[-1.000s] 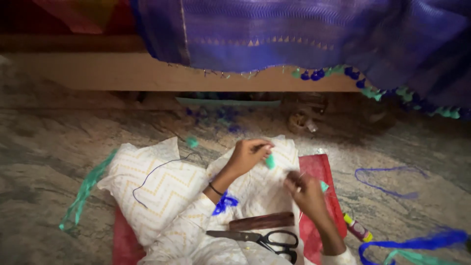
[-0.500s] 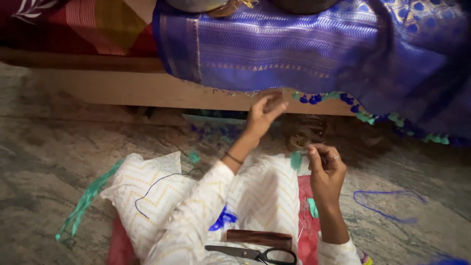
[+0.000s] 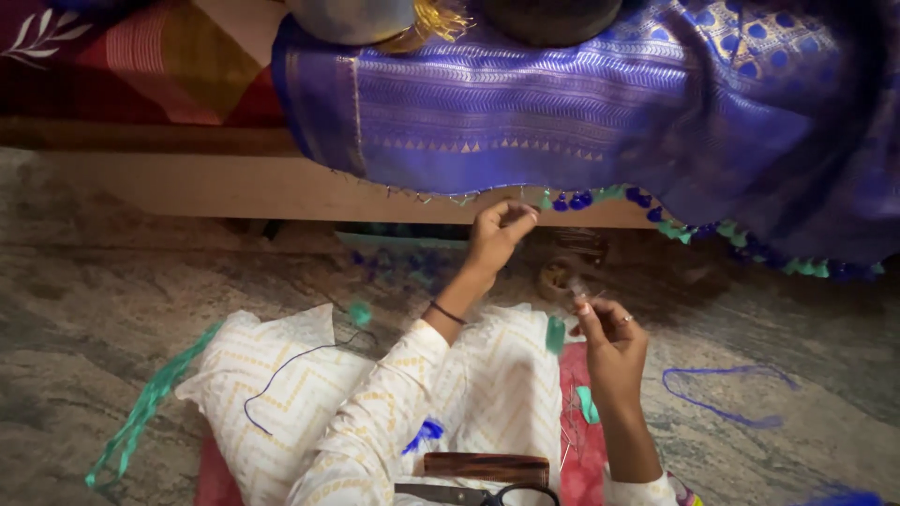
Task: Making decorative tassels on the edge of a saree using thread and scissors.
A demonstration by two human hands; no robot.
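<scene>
The left hand (image 3: 499, 232) is raised to the lower edge of a blue patterned cloth (image 3: 581, 103) that is draped over the side of a bed, and its fingertips are pinched together right at the fringe of small green and blue tassels (image 3: 572, 200) hanging along that edge; whether a thread is caught in that grip cannot be told. A dark bangle (image 3: 448, 313) is worn on the left wrist. The right hand (image 3: 614, 342) is held lower, above a red mat (image 3: 586, 450) on the stone floor (image 3: 112, 309), with its fingers closed loosely near a green tassel (image 3: 555, 334) that hangs just beside it; what is clamped between thumb and forefinger is too small to be made out. A second green tassel (image 3: 587, 405) is seen lower, near the right forearm. A cream cushion with a zigzag pattern (image 3: 281, 394) is laid across the lap, and a blue thread (image 3: 281, 375) is trailed over it. A brown comb (image 3: 486, 467) and black-handled scissors (image 3: 487, 494) are placed at the near edge. A green ribbon (image 3: 141, 412) lies on the floor to the left, and a loop of blue thread (image 3: 722, 394) to the right.
</scene>
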